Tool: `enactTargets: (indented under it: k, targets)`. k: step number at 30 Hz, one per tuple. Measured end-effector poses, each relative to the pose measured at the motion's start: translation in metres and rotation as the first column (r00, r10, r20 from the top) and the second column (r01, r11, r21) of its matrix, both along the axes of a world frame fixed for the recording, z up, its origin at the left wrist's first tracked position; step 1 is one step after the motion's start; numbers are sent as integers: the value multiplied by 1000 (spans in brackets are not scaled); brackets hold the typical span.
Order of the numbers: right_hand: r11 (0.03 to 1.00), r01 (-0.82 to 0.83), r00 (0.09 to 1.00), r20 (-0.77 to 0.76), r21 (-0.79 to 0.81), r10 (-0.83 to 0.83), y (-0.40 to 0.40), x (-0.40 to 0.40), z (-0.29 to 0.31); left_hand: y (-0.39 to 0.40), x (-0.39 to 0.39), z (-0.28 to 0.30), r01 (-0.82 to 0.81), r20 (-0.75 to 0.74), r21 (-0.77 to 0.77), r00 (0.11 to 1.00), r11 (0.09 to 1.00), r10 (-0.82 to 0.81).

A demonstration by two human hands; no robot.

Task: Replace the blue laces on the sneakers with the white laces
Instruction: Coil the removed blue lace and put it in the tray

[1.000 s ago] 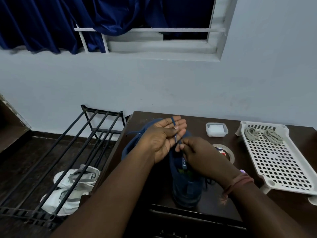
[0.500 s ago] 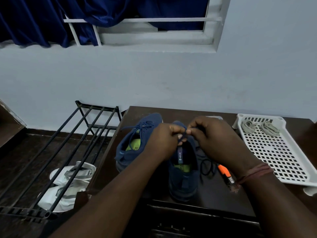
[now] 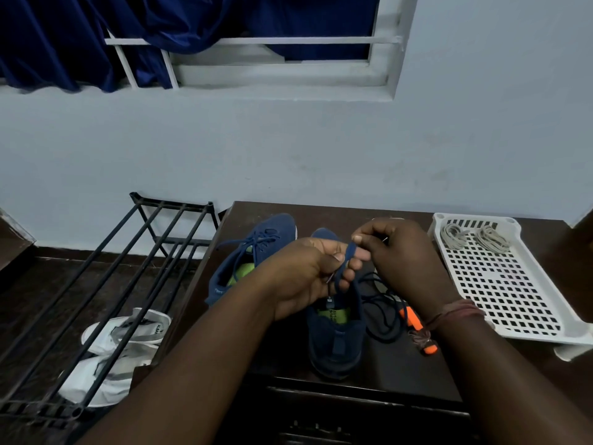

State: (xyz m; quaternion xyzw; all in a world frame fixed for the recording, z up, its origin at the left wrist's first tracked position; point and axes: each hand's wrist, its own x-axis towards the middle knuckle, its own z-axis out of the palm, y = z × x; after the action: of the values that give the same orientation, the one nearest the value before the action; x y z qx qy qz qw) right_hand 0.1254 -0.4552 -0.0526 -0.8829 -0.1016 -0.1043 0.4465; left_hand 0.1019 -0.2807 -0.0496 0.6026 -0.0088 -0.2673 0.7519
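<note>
Two blue sneakers stand on the dark table [image 3: 394,367]. The left sneaker [image 3: 256,248] still carries its blue lace. Above the right sneaker [image 3: 335,342], my left hand [image 3: 305,274] grips a blue lace [image 3: 348,256] between thumb and curled fingers. My right hand [image 3: 401,255] pinches the same lace at its upper end. More of the blue lace lies coiled [image 3: 382,313] on the table right of that sneaker. Two bundles of white laces [image 3: 475,237] lie at the far end of the white perforated tray [image 3: 513,297].
An orange-handled tool [image 3: 417,326] lies partly under my right wrist. A black metal shoe rack [image 3: 112,268] stands left of the table, with white sneakers [image 3: 118,345] beneath its bars. A wall and a window with blue curtains are behind.
My left hand went from flat, with the lace over its fingers, to gripping it. Both hands rose above the right sneaker. The view tilted, and my right hand now covers the small box and tape roll.
</note>
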Motion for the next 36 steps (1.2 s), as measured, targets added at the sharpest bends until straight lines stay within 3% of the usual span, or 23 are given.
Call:
enactTargets:
  k: [4,10,12,14,18,20,21,24,28,32,36]
  targets:
    - [992,-95,991,-103,-78,86,4,-2,-3,9,4,6,-121,-134,-219,987,968,93]
    - [945,-267,943,-253,-187,216,25,-11,-6,9,11,4,-387,-175,-295,921,874,349]
    - [908,-334,927,-262,-251,269,31,-15,-6,9,14,-1,-459,-87,-187,889,869,450]
    - [888,-351,932,-200,-295,302,34,-17,-5,10,15,-4,-496,102,48,866,867,490]
    - [935,-237,967,24,-263,252,25,-16,7,14,12,-6,-448,434,474,868,758,242]
    - [942,-170,969,122,-291,213,15,-12,13,14,11,-7,-369,443,577,891,729,100]
    - [944,-132,968,167,-301,188,10,-9,14,14,9,-7,-314,403,572,912,758,74]
    - [964,-45,957,265,-261,116,-2,-5,17,9,3,-3,-141,240,455,970,879,31]
    - [987,-14,961,270,-163,58,-6,-2,14,2,-3,6,50,130,286,987,957,-90]
    - [998,8,985,174,-60,2,-6,4,5,5,-1,8,58,58,23,997,998,-59]
    - [997,-58,997,62,47,55,7,2,1,8,0,11,-21,-16,-211,1000,977,18]
